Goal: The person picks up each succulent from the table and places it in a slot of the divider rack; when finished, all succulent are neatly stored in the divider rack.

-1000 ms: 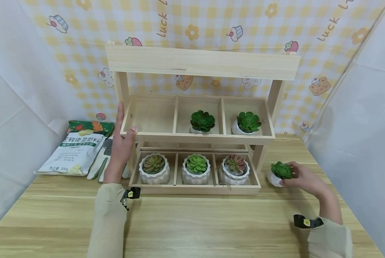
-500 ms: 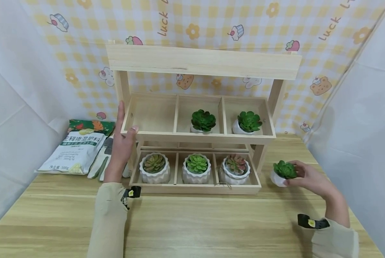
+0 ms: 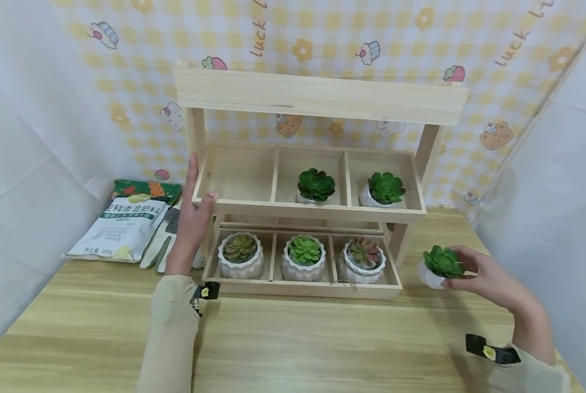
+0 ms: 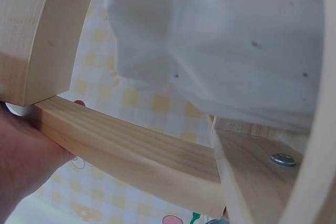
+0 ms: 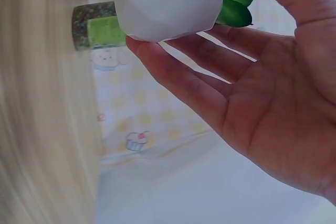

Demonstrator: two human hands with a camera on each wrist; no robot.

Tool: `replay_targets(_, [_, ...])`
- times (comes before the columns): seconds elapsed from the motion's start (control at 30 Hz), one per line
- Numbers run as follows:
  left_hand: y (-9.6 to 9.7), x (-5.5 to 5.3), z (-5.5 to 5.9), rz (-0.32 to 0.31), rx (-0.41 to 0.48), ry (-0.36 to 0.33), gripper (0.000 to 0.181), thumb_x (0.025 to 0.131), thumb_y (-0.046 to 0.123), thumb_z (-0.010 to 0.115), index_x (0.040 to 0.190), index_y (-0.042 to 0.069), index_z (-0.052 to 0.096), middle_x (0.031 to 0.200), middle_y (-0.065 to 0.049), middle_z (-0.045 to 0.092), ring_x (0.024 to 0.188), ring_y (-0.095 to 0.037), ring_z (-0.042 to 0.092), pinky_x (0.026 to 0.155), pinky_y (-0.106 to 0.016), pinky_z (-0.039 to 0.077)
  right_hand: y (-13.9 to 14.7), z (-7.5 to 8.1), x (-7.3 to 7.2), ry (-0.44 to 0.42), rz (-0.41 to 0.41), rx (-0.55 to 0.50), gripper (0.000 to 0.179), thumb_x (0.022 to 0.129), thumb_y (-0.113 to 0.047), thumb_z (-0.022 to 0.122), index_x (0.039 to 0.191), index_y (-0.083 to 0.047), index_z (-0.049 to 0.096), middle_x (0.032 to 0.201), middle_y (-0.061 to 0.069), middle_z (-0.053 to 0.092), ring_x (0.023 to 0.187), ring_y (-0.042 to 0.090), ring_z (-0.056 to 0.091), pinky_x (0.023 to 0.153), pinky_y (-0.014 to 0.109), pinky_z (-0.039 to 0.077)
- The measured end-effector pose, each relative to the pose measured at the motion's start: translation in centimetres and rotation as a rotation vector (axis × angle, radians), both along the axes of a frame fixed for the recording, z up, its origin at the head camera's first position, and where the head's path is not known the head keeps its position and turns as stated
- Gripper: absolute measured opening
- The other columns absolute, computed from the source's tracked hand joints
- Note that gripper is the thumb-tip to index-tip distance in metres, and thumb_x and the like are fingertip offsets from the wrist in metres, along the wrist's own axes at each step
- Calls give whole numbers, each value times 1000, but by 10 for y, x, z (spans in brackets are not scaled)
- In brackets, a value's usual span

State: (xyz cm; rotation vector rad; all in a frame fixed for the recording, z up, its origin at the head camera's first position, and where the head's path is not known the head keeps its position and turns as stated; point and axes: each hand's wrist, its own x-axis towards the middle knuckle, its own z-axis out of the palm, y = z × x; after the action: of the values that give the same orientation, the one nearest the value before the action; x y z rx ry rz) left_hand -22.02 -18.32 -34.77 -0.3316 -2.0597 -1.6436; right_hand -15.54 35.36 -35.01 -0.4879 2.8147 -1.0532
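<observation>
In the head view my right hand (image 3: 489, 278) holds a small potted succulent (image 3: 443, 262), green with a white pot, by thumb and fingers, to the right of a two-tier wooden plant stand (image 3: 303, 210). The right wrist view shows fingertips against the white pot (image 5: 168, 9). My left hand (image 3: 193, 224) grips the upper tier's left end, thumb over the front edge, index finger along the side. Two dark green succulents, one (image 3: 316, 185) in the middle and one (image 3: 386, 188) in the right compartment, stand up there; the upper left compartment holds nothing.
The lower tier bears white pots with a brownish succulent (image 3: 240, 249), a light green one (image 3: 305, 250) and a reddish one (image 3: 364, 252). Left of the stand lie a fertilizer bag (image 3: 126, 226) and gloves (image 3: 157, 245). A jar with a green label (image 5: 105, 31) stands behind.
My right hand has moved a little to the right, away from the stand, with the potted succulent. The head view has shifted slightly; my left hand keeps its place on the stand.
</observation>
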Motion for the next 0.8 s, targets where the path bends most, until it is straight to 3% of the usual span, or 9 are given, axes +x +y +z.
replay_targets(0.17, [-1, -7, -7, 29, -16, -22, 71, 88, 25, 47, 146, 48, 11, 153, 9, 10, 134, -25, 22, 98, -59, 24, -2, 11, 11, 21, 4, -5, 55, 79, -14, 74, 124, 1, 47, 109, 13, 60, 93, -2, 56, 67, 25, 49])
replay_targets(0.47, [-3, -6, -6, 43, -27, -40, 71, 89, 25, 46, 145, 49, 10, 153, 13, 8, 135, -25, 22, 99, -59, 24, -24, 30, 19, 18, 22, -10, 57, 80, -16, 73, 126, 0, 44, 112, 16, 58, 97, -3, 55, 67, 26, 50])
replay_targets(0.8, [-2, -5, -4, 24, -15, -41, 72, 89, 25, 47, 146, 47, 9, 153, 12, 7, 136, -25, 20, 100, -59, 23, -56, 46, 26, 153, 117, 31, 57, 73, -16, 79, 123, -5, 52, 110, 4, 59, 96, 2, 57, 74, 21, 48])
